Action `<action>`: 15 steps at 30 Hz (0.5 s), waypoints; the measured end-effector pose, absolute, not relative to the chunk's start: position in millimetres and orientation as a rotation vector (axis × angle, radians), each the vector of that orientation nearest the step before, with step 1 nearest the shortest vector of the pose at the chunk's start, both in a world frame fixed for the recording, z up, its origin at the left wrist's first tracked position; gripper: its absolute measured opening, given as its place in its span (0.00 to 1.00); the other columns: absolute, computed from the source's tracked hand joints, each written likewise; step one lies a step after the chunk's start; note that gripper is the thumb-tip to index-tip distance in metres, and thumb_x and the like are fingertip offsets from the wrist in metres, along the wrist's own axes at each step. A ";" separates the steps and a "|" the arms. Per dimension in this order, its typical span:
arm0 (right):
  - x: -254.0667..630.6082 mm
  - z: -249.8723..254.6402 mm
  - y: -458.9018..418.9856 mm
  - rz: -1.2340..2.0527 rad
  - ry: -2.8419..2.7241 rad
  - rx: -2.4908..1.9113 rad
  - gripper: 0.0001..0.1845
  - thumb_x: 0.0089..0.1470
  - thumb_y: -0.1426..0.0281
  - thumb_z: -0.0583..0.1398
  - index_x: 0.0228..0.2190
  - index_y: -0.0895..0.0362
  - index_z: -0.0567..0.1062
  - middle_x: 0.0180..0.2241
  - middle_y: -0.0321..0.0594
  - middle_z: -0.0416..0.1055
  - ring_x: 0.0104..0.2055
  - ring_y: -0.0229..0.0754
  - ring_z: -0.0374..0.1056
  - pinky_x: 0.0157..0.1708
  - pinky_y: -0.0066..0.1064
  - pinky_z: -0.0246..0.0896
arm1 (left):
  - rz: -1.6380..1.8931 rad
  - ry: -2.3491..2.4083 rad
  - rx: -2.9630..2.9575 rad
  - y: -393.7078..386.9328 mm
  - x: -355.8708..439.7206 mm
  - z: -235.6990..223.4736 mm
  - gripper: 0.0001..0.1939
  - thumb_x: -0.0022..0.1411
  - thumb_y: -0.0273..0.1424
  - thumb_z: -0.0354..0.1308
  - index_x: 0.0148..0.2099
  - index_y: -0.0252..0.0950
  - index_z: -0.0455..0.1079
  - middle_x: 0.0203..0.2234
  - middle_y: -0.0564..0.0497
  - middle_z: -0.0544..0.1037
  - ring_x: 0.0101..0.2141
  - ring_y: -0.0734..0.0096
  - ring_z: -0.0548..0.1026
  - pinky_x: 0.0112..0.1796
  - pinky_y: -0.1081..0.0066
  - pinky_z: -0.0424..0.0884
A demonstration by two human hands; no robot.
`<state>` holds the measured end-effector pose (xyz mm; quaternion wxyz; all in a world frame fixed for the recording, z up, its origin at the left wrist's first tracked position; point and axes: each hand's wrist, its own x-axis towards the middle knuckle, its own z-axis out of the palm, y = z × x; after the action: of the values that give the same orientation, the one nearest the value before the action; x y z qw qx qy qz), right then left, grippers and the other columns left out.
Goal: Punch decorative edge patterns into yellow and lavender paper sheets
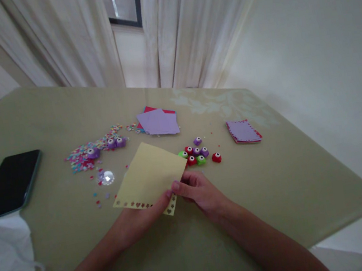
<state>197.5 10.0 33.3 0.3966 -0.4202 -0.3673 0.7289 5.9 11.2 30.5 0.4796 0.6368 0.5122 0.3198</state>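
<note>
Olive-tan tabletop (293, 149) fills most of my feed, with off-white curtains (73, 42) hanging behind its far edge. At far left I see a white pouch (7, 264) with a thin cord trailing from it, and a dark phone (10, 183) lying aslant against the pouch's far edge. Near the middle, above the near part of the table, is the yellow sheet (153, 174), almost square, so I can't pick out a long axis with confidence; one corner points toward the curtains and slightly left. Its near edge, cut with stars and hearts, runs left to right with the right end closer to the wearer, and the cut-outs turn up the right edge. The right hand (204, 193) has that edge between thumb and bent fingers; the left hand (136, 222) grips the near edge, thumb on top, its other fingers hidden from me underneath. Beyond the sheet lie loose lilac papers (160, 122) over red ones; well to the right sits a small lilac stack (244, 131) with notched edges. Left of the sheet I get a shiny disc (108, 178). Red, green and purple eyed pieces (216, 157) cluster just past the right hand, three more purple ones resting by the scattered confetti (79, 158).
</note>
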 end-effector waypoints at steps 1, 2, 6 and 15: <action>197.9 32.5 10.4 1.845 -0.940 -1.093 0.26 0.44 0.50 0.77 0.35 0.57 0.83 0.30 0.36 0.77 0.29 0.38 0.65 0.33 0.31 0.60 | 0.787 1.244 1.548 11.4 5.2 30.4 0.23 0.65 0.49 0.59 0.57 0.44 0.76 0.46 0.46 0.87 0.58 0.47 0.79 0.60 0.49 0.73; 198.5 31.8 10.9 1.840 -0.944 -1.119 0.26 0.44 0.49 0.77 0.34 0.57 0.83 0.28 0.35 0.75 0.27 0.35 0.61 0.30 0.30 0.56 | 0.796 1.238 1.543 11.6 4.6 30.5 0.24 0.65 0.49 0.59 0.57 0.44 0.76 0.47 0.45 0.86 0.58 0.47 0.79 0.61 0.48 0.73; 205.0 33.3 14.9 1.718 -0.937 -1.135 0.26 0.47 0.49 0.76 0.34 0.55 0.77 0.29 0.33 0.72 0.27 0.35 0.61 0.28 0.29 0.52 | 0.846 1.284 1.490 10.2 2.1 31.5 0.25 0.66 0.49 0.58 0.59 0.43 0.75 0.48 0.43 0.86 0.58 0.45 0.78 0.64 0.44 0.69; 228.6 50.4 16.8 0.888 -2.203 -1.276 0.11 0.60 0.61 0.69 0.34 0.56 0.80 0.32 0.39 0.74 0.33 0.42 0.66 0.35 0.33 0.58 | 0.993 1.433 1.374 5.5 -4.9 24.6 0.20 0.67 0.52 0.60 0.46 0.41 0.77 0.40 0.44 0.86 0.50 0.46 0.82 0.56 0.47 0.76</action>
<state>228.6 16.8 50.4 0.2207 -0.4617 -0.7969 0.3211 -4.9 5.5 24.6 0.4447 0.5545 0.5781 0.4008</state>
